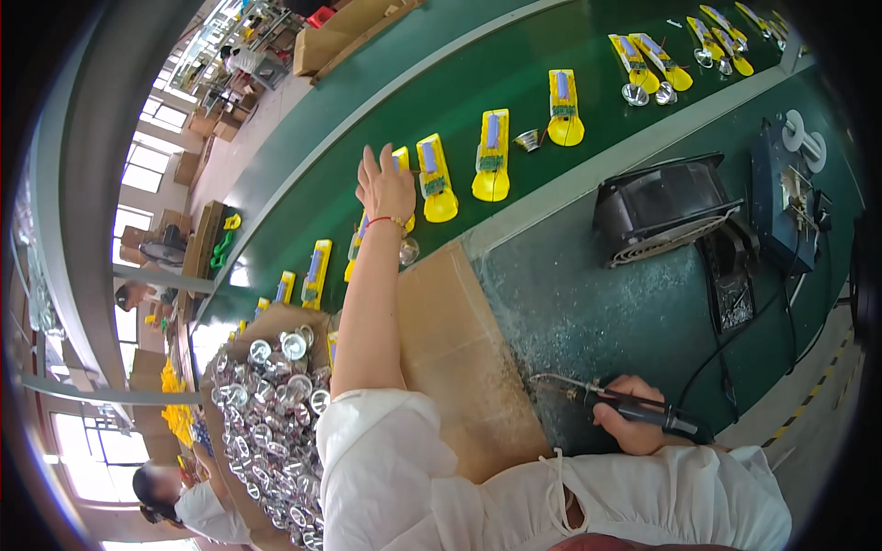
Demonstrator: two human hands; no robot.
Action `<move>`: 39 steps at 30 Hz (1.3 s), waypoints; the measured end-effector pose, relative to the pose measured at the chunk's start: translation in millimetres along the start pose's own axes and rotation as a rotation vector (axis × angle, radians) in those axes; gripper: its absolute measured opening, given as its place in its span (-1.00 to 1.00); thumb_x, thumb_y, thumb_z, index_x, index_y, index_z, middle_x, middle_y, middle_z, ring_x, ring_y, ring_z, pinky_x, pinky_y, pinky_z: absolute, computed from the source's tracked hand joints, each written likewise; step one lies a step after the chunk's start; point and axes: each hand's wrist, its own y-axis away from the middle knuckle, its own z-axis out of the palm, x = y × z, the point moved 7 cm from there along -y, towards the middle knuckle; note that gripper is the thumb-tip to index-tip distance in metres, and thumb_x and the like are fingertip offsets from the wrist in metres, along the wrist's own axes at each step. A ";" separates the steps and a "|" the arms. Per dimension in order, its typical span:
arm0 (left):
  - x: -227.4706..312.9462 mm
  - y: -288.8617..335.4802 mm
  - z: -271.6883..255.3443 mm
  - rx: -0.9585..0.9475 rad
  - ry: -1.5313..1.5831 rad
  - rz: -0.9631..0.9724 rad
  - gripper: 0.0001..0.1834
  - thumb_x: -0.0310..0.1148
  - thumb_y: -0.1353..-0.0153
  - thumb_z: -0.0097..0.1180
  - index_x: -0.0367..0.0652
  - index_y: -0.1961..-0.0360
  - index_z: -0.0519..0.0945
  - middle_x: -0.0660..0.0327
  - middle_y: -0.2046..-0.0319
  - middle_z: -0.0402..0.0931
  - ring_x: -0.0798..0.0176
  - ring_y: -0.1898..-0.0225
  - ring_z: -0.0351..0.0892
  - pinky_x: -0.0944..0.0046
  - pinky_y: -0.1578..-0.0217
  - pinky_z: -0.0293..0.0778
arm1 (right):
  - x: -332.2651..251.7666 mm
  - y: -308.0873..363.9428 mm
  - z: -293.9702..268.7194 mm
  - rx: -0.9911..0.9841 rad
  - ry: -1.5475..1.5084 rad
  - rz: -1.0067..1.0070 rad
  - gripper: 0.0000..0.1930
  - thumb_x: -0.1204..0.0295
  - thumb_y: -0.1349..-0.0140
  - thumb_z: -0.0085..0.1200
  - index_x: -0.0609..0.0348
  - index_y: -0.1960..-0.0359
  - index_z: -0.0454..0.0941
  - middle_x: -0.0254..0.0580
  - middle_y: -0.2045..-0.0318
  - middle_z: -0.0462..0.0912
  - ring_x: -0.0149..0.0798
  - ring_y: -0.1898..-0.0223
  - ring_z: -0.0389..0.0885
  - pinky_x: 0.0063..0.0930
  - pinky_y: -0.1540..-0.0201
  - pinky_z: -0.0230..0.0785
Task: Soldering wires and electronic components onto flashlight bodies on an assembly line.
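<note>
The landmark for this report is the black fan [657, 207]. The right hand [634, 418], below the fan, is clamped around the handle of a soldering iron [654, 414]; the iron's metal tip points left, above the bench near the edge of a stained cardboard sheet [459, 358], which lies below and left of the fan. The left hand [386, 191] is well left of the fan, extended over the green belt [487, 69], its fingers straight and slightly apart. It partly covers a yellow lamp [403, 160]; whether the fingertips touch it cannot be told. More yellow lamps [491, 154], bearing blue cylinders and green circuit boards, stand in a line along the belt, left of and beyond the fan. A heap of silver cups [276, 422] lies farther left and lower. A wire spool [804, 142] is right of the fan.
</note>
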 end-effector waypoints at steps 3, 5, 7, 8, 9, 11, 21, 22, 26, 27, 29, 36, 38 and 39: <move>57.2 -0.3 9.4 -0.083 0.211 0.208 -0.57 -0.04 -0.06 0.09 0.05 0.05 0.49 0.02 -0.24 0.05 -0.11 -0.27 -0.03 -0.11 -0.16 0.04 | 2.2 -4.0 -3.5 0.000 0.018 -0.058 -0.82 0.53 0.04 0.23 0.24 0.44 0.46 -0.20 0.54 0.58 -0.40 0.56 0.56 -0.57 0.52 0.36; 78.2 11.9 29.4 -0.325 0.125 0.128 -0.62 0.01 -0.04 0.10 0.07 0.17 0.56 0.08 -0.24 0.07 -0.15 -0.27 -0.07 -0.15 -0.14 0.06 | -4.0 -5.7 -1.7 0.007 0.020 -0.068 -0.84 0.54 0.03 0.21 0.25 0.46 0.44 -0.18 0.55 0.55 -0.41 0.57 0.54 -0.57 0.52 0.37; 79.9 14.8 37.7 -0.329 0.046 0.080 -0.67 -0.05 -0.05 0.10 -0.02 0.26 0.60 0.18 -0.18 0.18 -0.11 -0.23 0.01 -0.15 -0.06 0.16 | -8.4 -7.3 0.1 -0.002 0.023 -0.099 -0.85 0.55 0.02 0.18 0.26 0.48 0.43 -0.16 0.56 0.53 -0.41 0.59 0.52 -0.57 0.51 0.37; 79.1 14.0 38.1 -0.272 0.087 0.114 -0.70 -0.11 -0.06 0.10 -0.07 0.28 0.60 0.21 -0.12 0.24 -0.08 -0.19 0.07 -0.12 -0.03 0.20 | -5.9 -7.1 0.7 -0.002 0.019 -0.064 -0.85 0.55 0.02 0.18 0.27 0.48 0.43 -0.17 0.57 0.53 -0.41 0.59 0.52 -0.57 0.52 0.37; 76.7 15.5 41.8 -0.220 0.126 0.148 -0.73 -0.17 -0.08 0.11 -0.13 0.30 0.60 0.24 -0.07 0.30 -0.06 -0.15 0.13 -0.09 0.00 0.25 | -2.3 -6.3 1.4 -0.001 0.015 -0.023 -0.85 0.56 0.01 0.17 0.28 0.49 0.42 -0.18 0.58 0.52 -0.41 0.58 0.52 -0.58 0.52 0.36; 72.2 26.7 35.9 -0.150 0.229 0.172 -0.76 -0.30 -0.07 0.10 -0.23 0.28 0.58 0.26 0.03 0.37 -0.02 -0.08 0.21 0.00 0.04 0.30 | -1.4 -5.2 3.4 -0.005 0.004 0.008 -0.85 0.55 0.01 0.18 0.27 0.45 0.44 -0.19 0.57 0.56 -0.44 0.56 0.54 -0.58 0.50 0.37; -1.1 208.2 -143.4 0.075 0.127 0.126 -0.86 -0.50 0.03 0.11 -0.29 0.40 0.48 0.09 0.08 0.39 -0.09 0.04 0.27 0.04 0.01 0.22 | -1.2 3.4 -0.7 0.080 -0.030 0.088 -0.87 0.56 -0.09 0.08 0.31 0.38 0.39 -0.20 0.57 0.51 -0.44 0.56 0.50 -0.57 0.48 0.38; -21.9 224.2 -148.0 0.087 0.062 0.062 -0.86 -0.51 0.02 0.11 -0.30 0.39 0.48 0.08 0.08 0.39 -0.09 0.04 0.27 0.04 0.01 0.23 | 1.5 1.9 -0.5 0.073 -0.033 0.076 -0.88 0.55 -0.10 0.07 0.31 0.38 0.39 -0.21 0.56 0.52 -0.46 0.56 0.49 -0.59 0.47 0.37; -82.0 283.0 -163.5 0.038 -0.031 -0.152 -0.86 -0.43 -0.01 0.11 -0.25 0.38 0.51 0.12 -0.02 0.33 -0.11 -0.10 0.16 -0.09 -0.02 0.13 | -6.7 0.0 9.5 0.045 -0.011 0.018 -0.89 0.55 -0.11 0.06 0.31 0.37 0.40 -0.20 0.55 0.52 -0.46 0.56 0.48 -0.63 0.45 0.34; -76.7 289.7 -158.8 0.039 -0.098 -0.159 -0.84 -0.40 0.00 0.12 -0.23 0.38 0.52 0.14 -0.06 0.31 -0.11 -0.16 0.10 -0.14 -0.04 0.08 | -6.8 -1.0 9.8 0.055 0.014 0.005 -0.90 0.55 -0.12 0.05 0.31 0.37 0.40 -0.20 0.55 0.52 -0.46 0.56 0.48 -0.64 0.45 0.33; -46.3 300.4 -149.5 0.008 -0.147 -0.150 -0.84 -0.35 0.00 0.12 -0.16 0.38 0.54 0.19 -0.13 0.24 -0.12 -0.24 -0.03 -0.25 -0.09 -0.09 | -3.3 -0.3 4.7 0.069 0.037 -0.029 -0.90 0.53 -0.13 0.03 0.30 0.37 0.41 -0.21 0.55 0.52 -0.47 0.55 0.46 -0.65 0.44 0.30; 40.4 364.1 -131.5 -0.061 0.189 -0.156 -0.79 -0.25 0.06 0.19 -0.10 0.44 0.49 0.11 -0.05 0.25 -0.08 -0.21 0.03 -0.26 -0.07 -0.09 | -2.6 -0.3 4.1 0.083 0.016 -0.114 -0.85 0.48 -0.15 0.05 0.32 0.32 0.43 -0.22 0.57 0.51 -0.44 0.52 0.46 -0.62 0.37 0.34; 30.9 381.2 -143.0 0.027 0.343 -0.272 -0.62 -0.17 0.19 0.30 -0.10 0.37 0.46 0.08 0.07 0.31 -0.05 -0.08 0.18 -0.11 -0.03 0.05 | -2.6 1.4 4.4 0.074 0.022 -0.129 -0.85 0.47 -0.15 0.06 0.32 0.33 0.43 -0.23 0.57 0.51 -0.44 0.53 0.46 -0.61 0.36 0.34; 17.2 389.7 -147.0 0.084 0.402 -0.342 -0.57 -0.18 0.24 0.35 -0.10 0.35 0.46 0.07 0.12 0.33 -0.03 -0.02 0.25 -0.04 0.00 0.14 | -3.3 2.8 3.0 0.081 0.027 -0.135 -0.85 0.47 -0.15 0.06 0.32 0.33 0.43 -0.22 0.57 0.51 -0.44 0.53 0.46 -0.61 0.37 0.34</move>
